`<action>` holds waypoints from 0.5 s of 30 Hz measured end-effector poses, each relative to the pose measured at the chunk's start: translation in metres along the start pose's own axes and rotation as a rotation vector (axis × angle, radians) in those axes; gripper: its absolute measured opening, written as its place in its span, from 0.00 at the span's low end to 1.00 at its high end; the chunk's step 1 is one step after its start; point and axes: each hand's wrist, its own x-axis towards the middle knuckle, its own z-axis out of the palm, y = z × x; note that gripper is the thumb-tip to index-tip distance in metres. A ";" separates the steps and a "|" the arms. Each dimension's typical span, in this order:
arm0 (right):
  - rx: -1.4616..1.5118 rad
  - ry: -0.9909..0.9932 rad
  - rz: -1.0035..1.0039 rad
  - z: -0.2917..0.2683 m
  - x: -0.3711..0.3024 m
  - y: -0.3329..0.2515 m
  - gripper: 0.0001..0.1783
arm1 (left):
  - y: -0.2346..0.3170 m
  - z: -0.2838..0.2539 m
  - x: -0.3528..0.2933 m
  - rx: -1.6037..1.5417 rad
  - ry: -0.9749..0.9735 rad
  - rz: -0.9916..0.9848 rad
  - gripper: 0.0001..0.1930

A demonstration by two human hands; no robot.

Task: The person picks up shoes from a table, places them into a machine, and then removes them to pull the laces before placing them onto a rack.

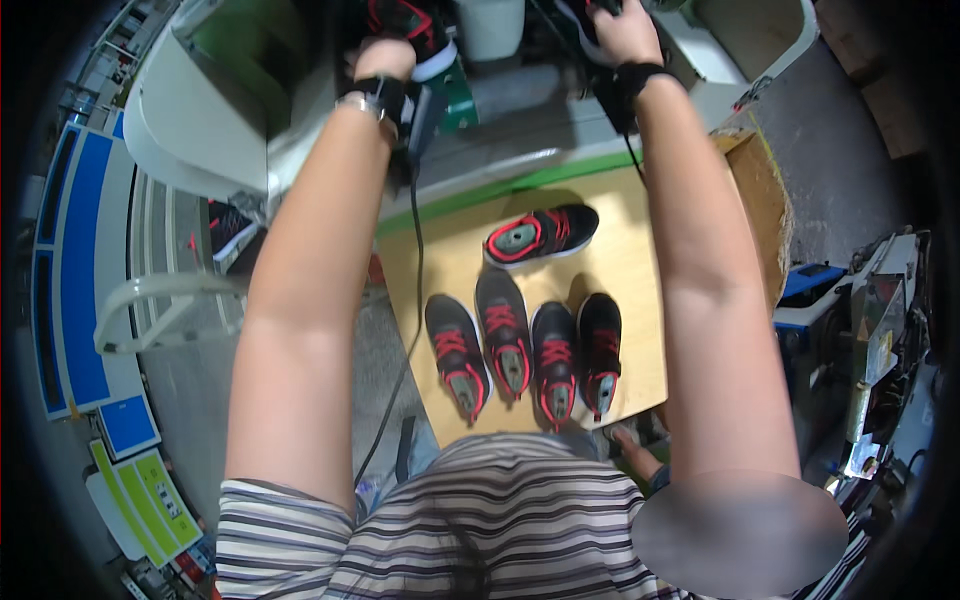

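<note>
Both my arms reach forward into a pale machine. My left hand (385, 60) is closed on a black sneaker (418, 35) with red trim and a white sole, at the top edge of the view. My right hand (630, 38) grips another dark sneaker (583, 22), mostly cut off by the picture's edge. Between my forearms, several black-and-red sneakers lie on a light wooden board (405, 270). One sneaker (543, 236) lies crosswise at the far side; the others, such as the leftmost sneaker (458, 350), stand in a row with heels toward me.
The machine's curved white housing (165, 130) flanks my left hand, and a grey-white block (490, 28) stands between the hands. A black cable (418, 230) runs down beside my left arm. Blue-and-white equipment (85, 260) is at left; a brown box side (760, 190) at right.
</note>
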 end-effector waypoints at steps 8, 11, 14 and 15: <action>0.239 -0.134 -0.092 -0.066 -0.230 0.089 0.31 | -0.074 0.036 -0.084 0.088 -0.187 0.720 0.21; 0.217 -0.260 0.412 -0.101 -0.385 0.104 0.42 | -0.127 0.048 -0.131 0.465 -0.570 0.569 0.29; 0.402 -0.394 0.740 -0.093 -0.461 0.093 0.50 | -0.171 0.074 -0.125 0.587 -0.468 0.475 0.40; 0.354 -0.370 0.560 -0.076 -0.477 0.096 0.49 | -0.197 0.078 -0.112 0.633 -0.498 0.509 0.40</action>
